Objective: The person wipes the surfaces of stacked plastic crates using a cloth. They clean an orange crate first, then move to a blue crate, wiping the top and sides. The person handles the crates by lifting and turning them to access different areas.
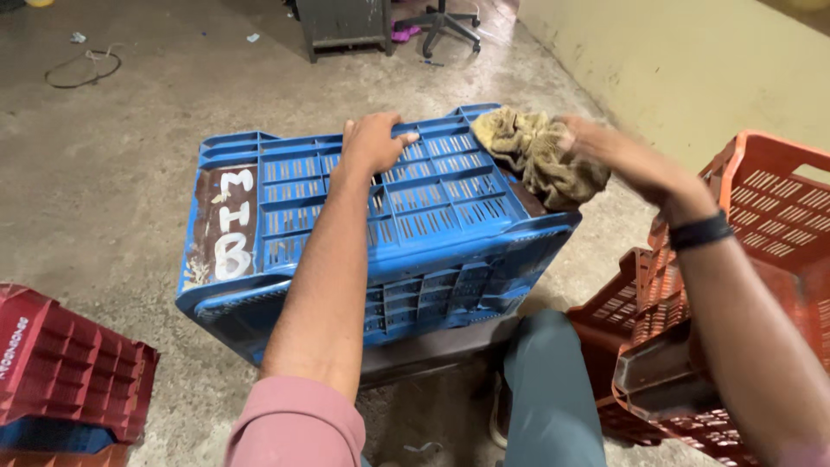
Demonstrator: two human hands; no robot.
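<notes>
A blue slatted plastic crate (432, 207) lies tipped on its side in front of me, one long wall facing up with white painted letters on a brown patch at its left end. My left hand (373, 143) rests flat on the crate's far top edge, fingers spread over the slats. My right hand (596, 143) grips a crumpled tan rag (540, 160) and presses it on the crate's right top corner. A dark band sits on my right wrist (702, 231).
Orange-red crates (761, 207) stand stacked at my right, a dark red crate (69, 363) at lower left. My knee in grey-green trousers (549, 380) is below the blue crate. A yellowish wall (692, 60), an office chair base (443, 22) and a metal cabinet (346, 22) lie beyond on the concrete floor.
</notes>
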